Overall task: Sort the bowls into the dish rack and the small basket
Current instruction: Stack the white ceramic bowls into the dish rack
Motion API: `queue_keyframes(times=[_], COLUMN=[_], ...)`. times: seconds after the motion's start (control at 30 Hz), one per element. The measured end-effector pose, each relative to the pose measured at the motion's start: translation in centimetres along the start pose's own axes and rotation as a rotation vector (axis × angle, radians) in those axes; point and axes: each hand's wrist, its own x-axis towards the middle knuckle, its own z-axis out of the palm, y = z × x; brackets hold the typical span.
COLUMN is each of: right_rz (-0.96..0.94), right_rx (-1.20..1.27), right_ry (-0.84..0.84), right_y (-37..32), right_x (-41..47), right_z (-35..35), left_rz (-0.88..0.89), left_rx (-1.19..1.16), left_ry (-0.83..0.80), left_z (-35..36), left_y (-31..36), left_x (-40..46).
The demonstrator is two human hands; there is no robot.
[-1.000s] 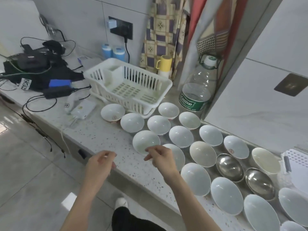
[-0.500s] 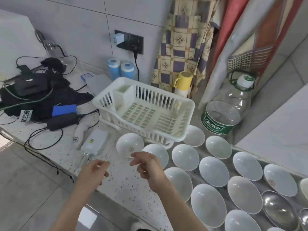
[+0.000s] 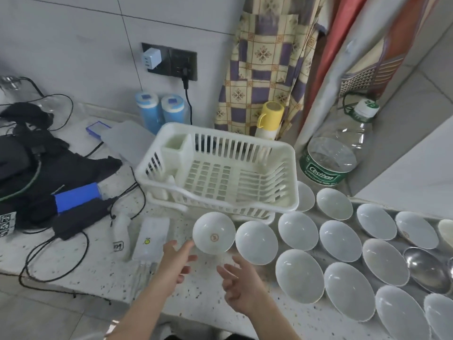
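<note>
From my remote seat: the dish rack (image 3: pixel 218 173) hides part of a white bowl (image 3: pixel 306 196) behind its corner; a steel bowl (image 3: pixel 425 268) and the far bowls run off the right edge; both hands blur.

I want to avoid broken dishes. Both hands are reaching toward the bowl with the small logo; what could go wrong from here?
1. The logo bowl sits close to the next white bowl; lifting it carelessly may knock them together.
2. The dish rack rim stands right behind it, so a quick lift could strike the rim.
3. The left hand and right hand are open and not yet gripping; a hurried grasp may slip.
</note>
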Motion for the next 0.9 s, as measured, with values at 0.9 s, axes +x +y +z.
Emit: queue_keyframes(times=[0.9], right_rz=[-0.63], right_rx=[0.308], right_ry=[0.579], right_y=[2.8], right_x=[-1.6], right_z=[2.9], left_rz=[0.09], left_rx=[0.072], left_ry=[-0.444], left_z=[-4.4], left_y=[1.0], left_x=[1.8])
